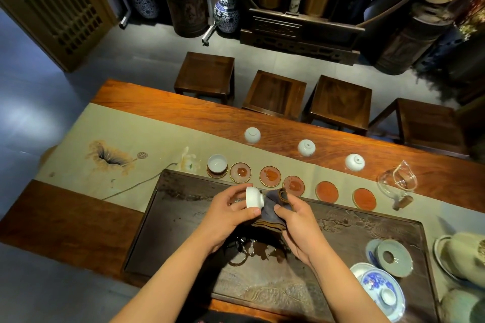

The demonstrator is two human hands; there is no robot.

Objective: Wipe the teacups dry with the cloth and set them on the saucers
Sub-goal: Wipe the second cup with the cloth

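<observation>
My left hand (231,214) holds a white teacup (254,197) on its side above the dark tea tray (183,217). My right hand (296,223) presses a dark grey cloth (273,204) against the cup's foot. One white cup (217,163) stands upright on the leftmost saucer (216,173). Several bare round saucers run to the right of it, from an amber one (240,172) to a red one (364,199). Three white cups lie upside down farther back: one (252,135), another (306,147), a third (354,162).
A glass pitcher (397,182) stands at the right end of the saucer row. Blue-and-white lidded bowls (381,288) and a pale green saucer (393,257) sit on the tray's right. Water pools on the tray (258,252). Wooden stools (275,92) line the table's far side.
</observation>
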